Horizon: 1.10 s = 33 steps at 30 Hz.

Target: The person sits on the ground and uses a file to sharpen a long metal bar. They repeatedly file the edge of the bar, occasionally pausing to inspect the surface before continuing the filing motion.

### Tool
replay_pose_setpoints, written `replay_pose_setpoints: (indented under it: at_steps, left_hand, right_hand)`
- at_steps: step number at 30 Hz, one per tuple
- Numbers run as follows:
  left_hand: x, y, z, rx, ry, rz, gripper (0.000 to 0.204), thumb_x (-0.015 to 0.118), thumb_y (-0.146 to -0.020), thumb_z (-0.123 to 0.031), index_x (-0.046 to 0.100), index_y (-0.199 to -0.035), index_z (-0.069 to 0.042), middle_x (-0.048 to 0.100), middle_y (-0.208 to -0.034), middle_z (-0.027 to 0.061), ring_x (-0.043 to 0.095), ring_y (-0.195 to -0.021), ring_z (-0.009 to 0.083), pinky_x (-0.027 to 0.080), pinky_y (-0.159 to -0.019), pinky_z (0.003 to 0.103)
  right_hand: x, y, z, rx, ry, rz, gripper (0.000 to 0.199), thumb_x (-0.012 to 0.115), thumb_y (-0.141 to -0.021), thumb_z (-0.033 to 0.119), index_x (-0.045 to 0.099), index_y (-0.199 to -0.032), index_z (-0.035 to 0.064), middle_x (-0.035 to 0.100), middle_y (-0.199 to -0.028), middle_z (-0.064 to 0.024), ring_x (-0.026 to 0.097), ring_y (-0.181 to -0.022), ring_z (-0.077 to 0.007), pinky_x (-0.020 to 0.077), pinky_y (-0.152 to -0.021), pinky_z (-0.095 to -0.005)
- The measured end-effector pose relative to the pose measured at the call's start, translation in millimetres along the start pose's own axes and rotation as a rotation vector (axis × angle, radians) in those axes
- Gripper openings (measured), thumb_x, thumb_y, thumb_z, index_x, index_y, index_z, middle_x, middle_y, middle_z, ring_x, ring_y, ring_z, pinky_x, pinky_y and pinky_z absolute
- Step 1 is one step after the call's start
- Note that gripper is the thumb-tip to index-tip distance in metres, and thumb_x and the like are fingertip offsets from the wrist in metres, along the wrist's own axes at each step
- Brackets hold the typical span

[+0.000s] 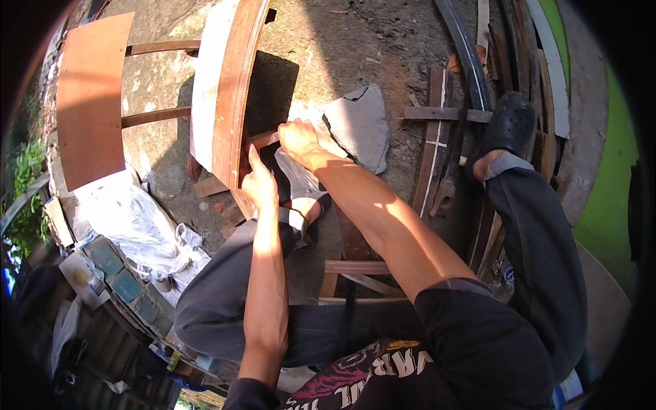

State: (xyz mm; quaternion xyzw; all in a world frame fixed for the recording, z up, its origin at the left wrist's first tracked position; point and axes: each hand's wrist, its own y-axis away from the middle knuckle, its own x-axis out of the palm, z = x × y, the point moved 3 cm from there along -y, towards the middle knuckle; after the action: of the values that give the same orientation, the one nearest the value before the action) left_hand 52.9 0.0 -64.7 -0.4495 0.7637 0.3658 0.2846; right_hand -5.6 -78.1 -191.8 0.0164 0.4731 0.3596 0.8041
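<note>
A wooden frame lies on its side ahead of me to the left. It has a reddish-brown board [236, 102] with a pale sunlit face, two thin rails, and a flat brown panel [96, 96] at its far left. My left hand [261, 183] is closed at the near end of the board, one digit stretched up along its edge; the other fingers are partly hidden. My right hand [298, 142] makes a fist around the end of a short wooden rail [265, 139] that sticks out beside the board. What lies inside the fist is hidden.
A broken grey slab [362, 126] lies just beyond my right forearm. Long wooden strips [430, 143] are stacked near my dark clog [512, 123]. White plastic sheeting [130, 219] and blue-green blocks [126, 283] sit at the left. A small wooden frame [355, 268] lies between my legs.
</note>
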Motion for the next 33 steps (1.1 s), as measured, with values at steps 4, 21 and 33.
replay_pose_setpoints:
  at_steps: [4,21,33]
  left_hand:
    - [-1,0,0,-0.023,0.046,0.045,0.082,0.058,-0.092,-0.065,0.056,-0.05,0.005,0.046,-0.044,0.006,0.045,-0.045,0.0154,0.042,-0.05,0.038]
    - [17,-29,43,0.345,0.118,-0.18,0.041,0.072,-0.095,-0.036,0.074,-0.083,0.003,0.06,-0.058,0.0052,0.045,-0.044,0.0125,0.04,-0.045,0.034]
    - [-19,13,-1,0.305,0.498,0.325,0.049,0.076,-0.088,-0.021,0.057,-0.126,0.005,0.066,-0.111,0.0097,0.062,-0.1,0.0175,0.049,-0.087,0.032]
  right_hand:
    - [14,1,-5,-0.049,-0.022,-0.184,0.018,0.063,-0.083,0.02,0.07,-0.092,0.007,0.067,-0.093,-0.0091,0.063,-0.097,-0.027,0.0501,-0.081,-0.0416]
    - [-4,4,-4,-0.079,0.015,-0.06,0.02,0.062,-0.088,0.019,0.071,-0.101,0.0064,0.064,-0.109,-0.011,0.06,-0.107,-0.029,0.0511,-0.086,-0.0456]
    - [-62,42,33,-0.395,-0.379,-0.383,0.02,0.069,-0.077,0.012,0.062,-0.091,-0.002,0.058,-0.094,-0.018,0.057,-0.086,-0.0369,0.0514,-0.075,-0.0463]
